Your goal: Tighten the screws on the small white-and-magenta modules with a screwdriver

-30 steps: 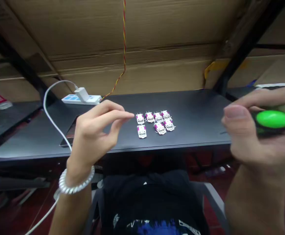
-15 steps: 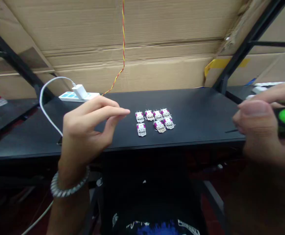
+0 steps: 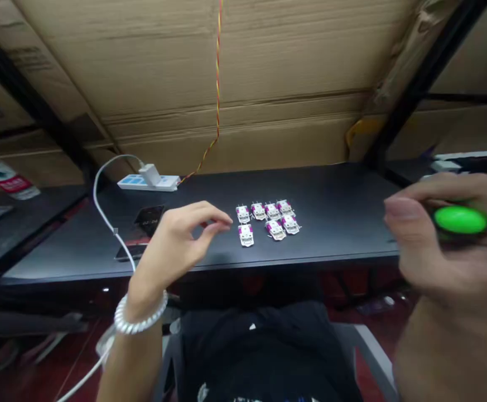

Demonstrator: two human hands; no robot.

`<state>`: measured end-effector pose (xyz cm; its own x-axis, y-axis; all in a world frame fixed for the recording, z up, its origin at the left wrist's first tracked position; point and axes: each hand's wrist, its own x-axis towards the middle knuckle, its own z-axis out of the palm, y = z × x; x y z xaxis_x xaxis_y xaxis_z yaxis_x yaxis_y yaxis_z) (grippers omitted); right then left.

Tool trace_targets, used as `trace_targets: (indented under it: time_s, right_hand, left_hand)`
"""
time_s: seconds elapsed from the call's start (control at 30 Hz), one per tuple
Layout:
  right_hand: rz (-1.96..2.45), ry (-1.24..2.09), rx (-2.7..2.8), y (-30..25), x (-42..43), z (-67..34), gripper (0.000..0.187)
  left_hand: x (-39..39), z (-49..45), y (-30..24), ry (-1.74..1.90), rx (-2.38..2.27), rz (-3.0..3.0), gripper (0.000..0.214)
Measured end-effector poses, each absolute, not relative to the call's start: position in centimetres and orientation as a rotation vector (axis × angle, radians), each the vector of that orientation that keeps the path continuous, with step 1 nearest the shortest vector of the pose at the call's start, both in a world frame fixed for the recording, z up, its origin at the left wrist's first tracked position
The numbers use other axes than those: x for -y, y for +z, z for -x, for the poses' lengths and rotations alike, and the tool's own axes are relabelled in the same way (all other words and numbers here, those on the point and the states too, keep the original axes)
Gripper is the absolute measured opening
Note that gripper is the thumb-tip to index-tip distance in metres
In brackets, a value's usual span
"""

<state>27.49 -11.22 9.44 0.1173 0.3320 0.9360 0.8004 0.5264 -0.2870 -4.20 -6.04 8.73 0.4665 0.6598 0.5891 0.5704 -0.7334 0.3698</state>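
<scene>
Above the front edge of the surface [image 3: 331, 234], the right hand [image 3: 439, 251] is closed around a green-topped handle [image 3: 461, 220], probably a small screwdriver, with its fingers wrapped about it; any shaft is too blurred to make out. The left hand [image 3: 172, 251] is relaxed and half open, grasping nothing. Its index fingertip [image 3: 226, 221] is just beside seven small white plastic components [image 3: 275, 229] with magenta marks and thin metal pins, without touching them. They lie near the middle of the surface in two loose rows, four behind and three in front. They look light, stiff and easy to nudge out of line, and their pins may bend, so the plastic bodies seem the better place to pinch. A coiled white bracelet [image 3: 139, 315] circles the left wrist. Toward the rear left corner, a white power strip [image 3: 130, 182] holds a white charger [image 3: 151, 175], whose white cable [image 3: 95, 190] loops down past a dark phone [image 3: 146, 220]. Beyond the rear edge, a red-and-yellow twisted wire [image 3: 217, 95] hangs against corrugated cardboard [image 3: 268, 84].
</scene>
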Motion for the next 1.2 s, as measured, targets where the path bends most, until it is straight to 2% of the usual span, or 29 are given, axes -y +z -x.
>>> trace_targets:
  time_s: [0.2, 0.57, 1.2]
  right_hand:
    - [0.97, -0.486, 1.621, 10.0, 11.3, -27.3, 0.016]
    - [0.956, -0.337, 1.708, 10.1, 11.2, -26.8, 0.014]
    - [0.9, -0.27, 1.732, 10.5, 11.3, -27.1, 0.014]
  left_hand:
    - [4.9, 3.2, 7.8, 0.96, -1.026, -2.465, 0.02]
    - [3.8, 2.2, 6.5, 0.79, -1.168, -2.216, 0.016]
    - [3.4, 1.4, 5.7, 0.752, -1.256, -2.193, 0.024]
